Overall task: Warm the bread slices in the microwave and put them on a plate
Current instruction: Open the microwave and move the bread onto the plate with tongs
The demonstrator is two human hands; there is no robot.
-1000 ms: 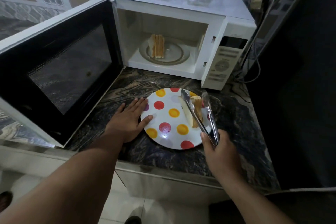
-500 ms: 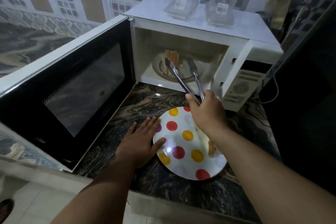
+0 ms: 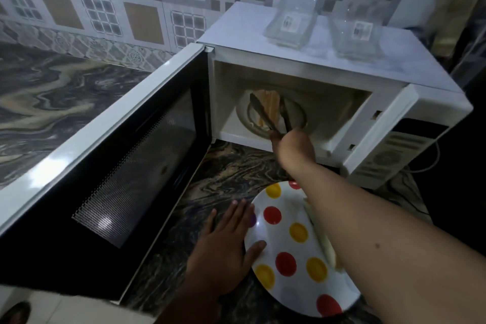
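Note:
The white microwave stands open on the counter. Bread slices stand on edge on its glass turntable. My right hand reaches into the cavity, gripping metal tongs whose two arms straddle the slices. A white plate with red and yellow dots lies on the counter in front, with one bread slice on it, partly hidden under my right forearm. My left hand rests flat on the counter, its thumb on the plate's left rim.
The microwave door swings wide to the left, over the marbled dark counter. Two clear plastic containers sit on top of the microwave. A cable runs at its right side. The counter's front edge is near my body.
My right hand has moved the tongs from the plate, where a slice was left, into the microwave and around the remaining slices. My left hand stays at the plate's rim.

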